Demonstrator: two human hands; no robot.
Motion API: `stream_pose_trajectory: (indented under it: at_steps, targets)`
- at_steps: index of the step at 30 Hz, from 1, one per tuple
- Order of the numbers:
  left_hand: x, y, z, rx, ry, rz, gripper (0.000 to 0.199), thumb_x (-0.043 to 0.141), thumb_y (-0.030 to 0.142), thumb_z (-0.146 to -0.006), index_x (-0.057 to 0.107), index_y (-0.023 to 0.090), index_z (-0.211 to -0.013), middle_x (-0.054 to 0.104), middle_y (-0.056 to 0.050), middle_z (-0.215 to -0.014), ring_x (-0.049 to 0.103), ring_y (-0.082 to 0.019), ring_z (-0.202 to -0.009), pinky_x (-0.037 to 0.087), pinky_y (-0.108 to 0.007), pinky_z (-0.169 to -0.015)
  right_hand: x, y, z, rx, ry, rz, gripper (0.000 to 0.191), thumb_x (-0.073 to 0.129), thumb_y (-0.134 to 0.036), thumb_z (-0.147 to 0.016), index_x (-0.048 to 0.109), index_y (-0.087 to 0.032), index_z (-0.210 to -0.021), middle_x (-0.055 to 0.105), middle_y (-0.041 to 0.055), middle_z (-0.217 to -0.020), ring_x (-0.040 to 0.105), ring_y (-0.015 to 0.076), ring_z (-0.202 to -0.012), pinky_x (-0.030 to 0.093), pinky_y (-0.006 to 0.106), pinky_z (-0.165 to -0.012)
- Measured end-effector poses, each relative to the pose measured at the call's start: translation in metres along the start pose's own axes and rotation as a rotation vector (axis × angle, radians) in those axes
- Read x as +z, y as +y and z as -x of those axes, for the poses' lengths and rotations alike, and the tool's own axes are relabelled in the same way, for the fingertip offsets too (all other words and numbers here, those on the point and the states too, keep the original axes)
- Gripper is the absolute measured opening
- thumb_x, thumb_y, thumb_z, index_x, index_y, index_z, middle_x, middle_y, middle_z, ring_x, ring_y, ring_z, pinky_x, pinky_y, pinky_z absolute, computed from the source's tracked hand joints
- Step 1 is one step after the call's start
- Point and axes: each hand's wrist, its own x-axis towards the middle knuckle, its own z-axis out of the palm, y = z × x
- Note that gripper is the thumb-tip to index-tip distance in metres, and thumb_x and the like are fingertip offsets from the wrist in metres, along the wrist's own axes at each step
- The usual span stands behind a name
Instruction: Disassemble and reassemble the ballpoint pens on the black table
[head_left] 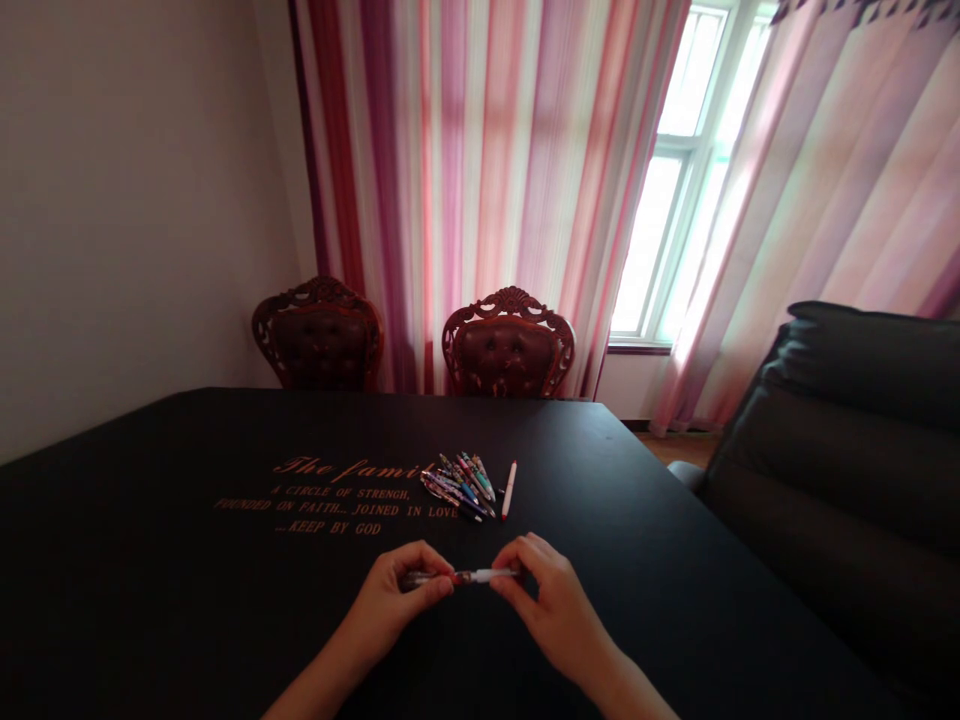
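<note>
In the head view, the left hand (395,597) and right hand (553,604) meet over the black table (600,450), both curled nearly closed. Each pinches one end of a slim pen (461,577) between thumb and fingers, its dark end at the left and its white end at the right. The pen looks light, stiff and smooth-barrelled, so it may slip; a fingertip grip near each end seems to suit it. Ahead, a heap of patterned pens (458,487) lies just beside a white pen (509,490), near orange lettering (337,498).
</note>
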Motion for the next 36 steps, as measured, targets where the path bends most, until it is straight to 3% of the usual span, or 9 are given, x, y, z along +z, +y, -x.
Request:
stream_pose_trajectory:
  at_steps: [7, 9, 12, 14, 20, 26, 31, 33, 36]
  targets:
    - [0.002, 0.002, 0.004, 0.078, 0.05, -0.093, 0.022, 0.075, 0.038, -0.072, 0.07, 0.016, -0.072, 0.066, -0.001, -0.069, 0.055, -0.017, -0.067, 0.038, -0.025, -0.062, 0.006, 0.009, 0.001, -0.078, -0.025, 0.191, 0.037, 0.04, -0.027, -0.099, 0.057, -0.02, -0.066, 0.059, 0.0006, -0.069, 0.053, 0.0175, -0.074, 0.037, 0.034, -0.08]
    - [0.002, 0.001, 0.004, 0.081, 0.051, -0.113, 0.021, 0.075, 0.037, -0.073, 0.071, 0.016, -0.072, 0.066, -0.001, -0.069, 0.055, -0.017, -0.067, 0.038, -0.025, -0.063, 0.005, 0.008, 0.001, -0.05, -0.018, 0.147, 0.034, 0.043, -0.029, -0.097, 0.059, -0.02, -0.069, 0.059, 0.0004, -0.07, 0.053, 0.0173, -0.073, 0.038, 0.032, -0.077]
    - [0.001, 0.0, 0.003, 0.069, 0.049, -0.1, 0.021, 0.075, 0.037, -0.073, 0.07, 0.016, -0.073, 0.064, 0.0, -0.068, 0.053, -0.016, -0.065, 0.037, -0.024, -0.061, 0.004, 0.004, 0.001, 0.031, -0.009, 0.005, 0.006, 0.06, -0.026, -0.087, 0.063, -0.021, -0.087, 0.058, -0.0014, -0.074, 0.055, 0.0163, -0.072, 0.041, 0.028, -0.069]
    - [0.001, -0.001, 0.002, 0.064, 0.052, -0.092, 0.021, 0.075, 0.037, -0.073, 0.07, 0.016, -0.073, 0.063, 0.0, -0.067, 0.053, -0.015, -0.064, 0.037, -0.024, -0.061, 0.003, -0.001, 0.001, 0.067, -0.004, -0.078, 0.016, 0.067, -0.019, -0.079, 0.062, -0.021, -0.094, 0.059, -0.0024, -0.077, 0.057, 0.0156, -0.071, 0.042, 0.026, -0.067]
    - [0.004, 0.0, 0.004, 0.086, 0.049, -0.133, 0.021, 0.074, 0.038, -0.074, 0.071, 0.017, -0.074, 0.066, -0.001, -0.069, 0.056, -0.017, -0.066, 0.038, -0.025, -0.061, 0.004, 0.0, 0.0, 0.066, 0.021, -0.067, 0.002, 0.066, -0.021, -0.081, 0.065, -0.021, -0.079, 0.062, -0.001, -0.078, 0.059, 0.0165, -0.074, 0.042, 0.027, -0.068]
    - [0.003, 0.0, 0.005, 0.153, 0.048, -0.2, 0.017, 0.073, 0.035, -0.077, 0.07, 0.018, -0.073, 0.071, -0.003, -0.075, 0.061, -0.02, -0.073, 0.042, -0.027, -0.068, 0.011, 0.007, 0.002, 0.033, -0.032, 0.003, 0.048, 0.043, -0.035, -0.097, 0.06, -0.019, -0.055, 0.05, -0.0023, -0.053, 0.055, 0.0142, -0.061, 0.038, 0.026, -0.063]
    - [0.001, 0.002, 0.004, 0.138, 0.079, -0.224, 0.016, 0.073, 0.034, -0.077, 0.071, 0.018, -0.074, 0.07, -0.003, -0.072, 0.06, -0.019, -0.069, 0.041, -0.026, -0.063, 0.007, 0.004, 0.0, 0.089, -0.031, -0.119, 0.007, 0.064, -0.026, -0.083, 0.064, -0.02, -0.087, 0.059, -0.0035, -0.069, 0.055, 0.0134, -0.063, 0.038, 0.023, -0.058]
    - [0.0, 0.003, 0.005, 0.137, 0.08, -0.231, 0.016, 0.072, 0.034, -0.077, 0.071, 0.018, -0.074, 0.07, -0.002, -0.071, 0.059, -0.018, -0.067, 0.041, -0.026, -0.063, 0.006, 0.005, 0.0, 0.09, -0.023, -0.1, 0.006, 0.065, -0.025, -0.082, 0.064, -0.019, -0.081, 0.06, -0.0027, -0.07, 0.055, 0.0137, -0.065, 0.038, 0.023, -0.059]
    - [0.001, 0.003, 0.005, 0.152, 0.074, -0.24, 0.016, 0.072, 0.034, -0.078, 0.071, 0.018, -0.075, 0.07, -0.002, -0.072, 0.06, -0.019, -0.069, 0.042, -0.026, -0.064, 0.005, 0.005, 0.0, 0.074, -0.039, -0.052, 0.029, 0.054, -0.03, -0.091, 0.063, -0.019, -0.066, 0.056, -0.0028, -0.059, 0.054, 0.0134, -0.06, 0.036, 0.024, -0.058]
